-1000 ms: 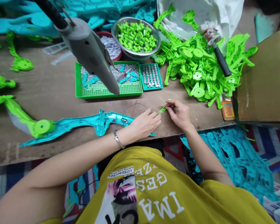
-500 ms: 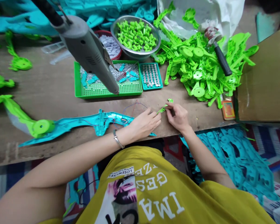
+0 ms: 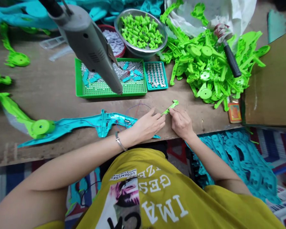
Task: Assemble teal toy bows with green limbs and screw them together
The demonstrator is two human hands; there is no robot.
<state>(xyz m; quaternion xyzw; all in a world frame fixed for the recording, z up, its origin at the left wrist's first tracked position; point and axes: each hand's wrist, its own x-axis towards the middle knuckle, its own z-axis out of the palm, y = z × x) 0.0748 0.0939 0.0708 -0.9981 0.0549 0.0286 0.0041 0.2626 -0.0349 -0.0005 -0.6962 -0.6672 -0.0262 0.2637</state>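
Note:
Between my two hands is a slim green plastic piece (image 3: pixel 171 107) with a rounded far end. My left hand (image 3: pixel 149 125) is closed on its near end, fingers pinched together. My right hand (image 3: pixel 181 123) has its fingers curled against the piece's right side; whether anything small sits in that pinch is hidden. Under my left hand and wrist lies a turquoise plastic bow-shaped half shell (image 3: pixel 82 123) with thin wires inside. A green limb with a round hub (image 3: pixel 41 127) joins its left end. Red and blue wires (image 3: pixel 140 105) rise behind my left hand.
A grey electric screwdriver (image 3: pixel 95 51) hangs over a green tray (image 3: pixel 111 92) of screws. Beside it stand a turquoise tray of button cells (image 3: pixel 156 76) and a metal bowl (image 3: pixel 143 52) of green parts. Right: a green parts heap (image 3: pixel 205 70), a hammer (image 3: pixel 231 58), a cardboard box (image 3: pixel 267 89).
My right hand has shifted slightly down and curled more, so more of the green piece shows. My left hand stays nearly in place. The view has moved slightly.

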